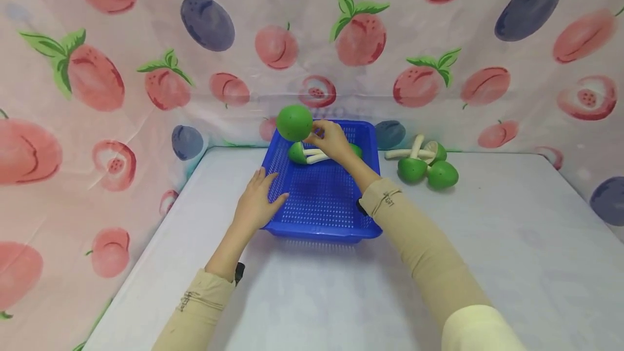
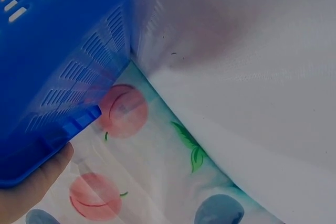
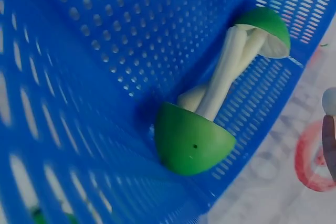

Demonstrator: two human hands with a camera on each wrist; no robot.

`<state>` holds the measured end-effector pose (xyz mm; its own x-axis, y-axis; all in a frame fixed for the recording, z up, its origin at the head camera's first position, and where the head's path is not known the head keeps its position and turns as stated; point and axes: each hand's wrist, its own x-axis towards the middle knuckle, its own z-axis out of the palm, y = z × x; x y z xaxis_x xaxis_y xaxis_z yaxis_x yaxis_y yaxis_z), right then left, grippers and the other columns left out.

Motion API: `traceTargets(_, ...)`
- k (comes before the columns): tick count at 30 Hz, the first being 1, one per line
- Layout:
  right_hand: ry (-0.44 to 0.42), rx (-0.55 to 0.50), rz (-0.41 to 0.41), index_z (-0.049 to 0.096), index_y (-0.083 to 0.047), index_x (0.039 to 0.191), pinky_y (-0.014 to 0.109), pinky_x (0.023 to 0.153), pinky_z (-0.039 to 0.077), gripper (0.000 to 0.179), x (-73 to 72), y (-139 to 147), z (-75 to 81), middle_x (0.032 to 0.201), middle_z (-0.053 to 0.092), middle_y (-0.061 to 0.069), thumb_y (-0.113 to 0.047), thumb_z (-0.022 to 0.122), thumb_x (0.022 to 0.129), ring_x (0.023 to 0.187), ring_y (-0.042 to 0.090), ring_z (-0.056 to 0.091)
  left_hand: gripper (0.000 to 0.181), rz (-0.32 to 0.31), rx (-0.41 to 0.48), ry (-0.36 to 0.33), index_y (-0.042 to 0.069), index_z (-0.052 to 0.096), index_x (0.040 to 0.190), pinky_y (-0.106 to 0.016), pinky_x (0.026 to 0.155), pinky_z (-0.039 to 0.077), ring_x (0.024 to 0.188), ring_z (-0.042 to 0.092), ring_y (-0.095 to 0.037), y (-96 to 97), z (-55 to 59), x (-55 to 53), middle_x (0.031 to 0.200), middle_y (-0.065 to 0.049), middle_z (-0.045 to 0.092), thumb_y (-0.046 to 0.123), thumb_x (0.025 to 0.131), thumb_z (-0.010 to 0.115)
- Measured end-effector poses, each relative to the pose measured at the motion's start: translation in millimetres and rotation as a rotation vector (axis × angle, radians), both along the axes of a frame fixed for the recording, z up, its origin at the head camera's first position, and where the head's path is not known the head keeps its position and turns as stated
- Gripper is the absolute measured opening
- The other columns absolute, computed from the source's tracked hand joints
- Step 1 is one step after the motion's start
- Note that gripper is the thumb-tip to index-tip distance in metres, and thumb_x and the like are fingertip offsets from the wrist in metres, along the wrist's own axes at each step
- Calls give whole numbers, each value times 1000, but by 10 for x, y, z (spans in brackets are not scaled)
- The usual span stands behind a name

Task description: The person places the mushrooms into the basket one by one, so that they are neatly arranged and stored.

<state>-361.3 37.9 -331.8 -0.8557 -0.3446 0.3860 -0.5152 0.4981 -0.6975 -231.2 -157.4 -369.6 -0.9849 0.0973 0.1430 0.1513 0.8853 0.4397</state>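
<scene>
Beige sleeves (image 1: pixel 429 248) enter at the bottom edge, reaching toward a blue plastic basket (image 1: pixel 322 231) on a white table (image 1: pixel 487 264). Nearest us, the left hand (image 1: pixel 255 203) rests on the basket's left rim, fingers extended, thumb spread away from them; we judge that it steadies the basket. Farther off, above the basket's far half, the right hand (image 1: pixel 332 140) pinches a green-capped mushroom (image 1: pixel 294 123), cap pointing left. Beneath it, two mushrooms (image 3: pixel 220 77) lie inside, caps at opposite ends. We take the step in hand to be adding the held one; the next move seems to call for lowering it beside the pair and loosening the pinch. Right of the basket, a heap of three mushrooms (image 1: pixel 442 175) lies on the table.

How firmly the left fingers press, we cannot tell. The held stem is mostly hidden; the right wrist view catches only a pale piece, cut off at its edge. From the head view, the right hand partly covers the pair. Crossed stems muddle the heap. Farthest back, lettering on the fruit-printed cloth (image 1: pixel 219 88) is cropped.
</scene>
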Motion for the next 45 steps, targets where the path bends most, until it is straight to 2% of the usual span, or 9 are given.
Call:
traceTargets(5, -54, -1, -29, 68, -3, 108, 38, 84, 53, 27, -43, -61, -92, 106, 69, 14, -17, 70, 85, 96, 28, 64, 67, 18, 14, -7, 2, 36, 143, -55, 113, 24, 144, 18, -37, -41, -8, 39, 152, -24, 25, 38, 91, 58)
traceTargets(14, -116, 232, -16, 67, -1, 110, 40, 92, 49, 28, -114, -159, -152, 112, 67, 15, -14, 69, 85, 106, 29, 61, 81, 48, 27, -11, 0, 18, 149, -57, 112, 25, 143, 20, -39, -118, -18, 65, 153, -25, 23, 39, 91, 58)
traceTargets(19, -136, 289, -76, 67, -1, 110, 39, 94, 49, 27, -153, -171, -209, 111, 68, 14, -14, 67, 86, 106, 28, 61, 85, 53, 33, -22, -1, 11, 150, -58, 110, 27, 141, 22, -42, -116, -5, 49, 152, -28, 22, 40, 91, 57)
traceTargets(25, -204, 347, -65, 67, -1, 111, 38, 94, 49, 28, -276, -145, -305, 114, 67, 15, -14, 67, 86, 108, 28, 61, 86, 55, 40, -26, 0, 8, 150, -59, 109, 28, 140, 24, -43, -92, 19, 20, 151, -29, 23, 40, 91, 57)
traceTargets(33, -198, 422, -32, 73, -11, 102, 32, 78, 53, 37, -1032, -58, -1032, 99, 72, 6, -30, 82, 71, 89, 22, 66, 87, 46, 28, -35, 1, 8, 151, -59, 109, 29, 140, 24, -43, -56, 18, 12, 151, -29, 23, 41, 91, 57)
traceTargets(34, -238, 465, -36, 72, -11, 105, 35, 83, 53, 37, -1037, -74, -1039, 104, 71, 7, -28, 81, 73, 95, 24, 65, 87, 47, 28, -37, 1, 8, 151, -59, 109, 29, 140, 24, -43, -55, 18, 12, 151, -29, 23, 41, 91, 57)
traceTargets(39, -226, 557, -52, 72, -14, 105, 38, 86, 52, 40, -1288, -73, -1386, 106, 71, 5, -31, 82, 71, 97, 24, 65, 84, 41, 15, -25, 1, 12, 150, -58, 110, 27, 141, 23, -41, -56, 4, -2, 152, -27, 24, 41, 92, 56)
traceTargets(43, -188, 609, -71, 75, -14, 86, 36, 75, 51, 28, -1452, -4, -1676, 85, 72, 0, -30, 85, 66, 81, 21, 62, 82, 16, 7, -18, -1, 15, 150, -55, 113, 24, 143, 20, -38, -36, -11, -17, 153, -25, 23, 41, 92, 55)
traceTargets(45, -201, 629, -60, 74, -14, 82, 35, 72, 50, 25, -1464, 25, -1729, 80, 70, -1, -28, 86, 65, 77, 21, 60, 81, 9, 7, -21, -1, 15, 149, -54, 114, 23, 144, 18, -37, -21, -16, -18, 153, -24, 23, 42, 92, 55)
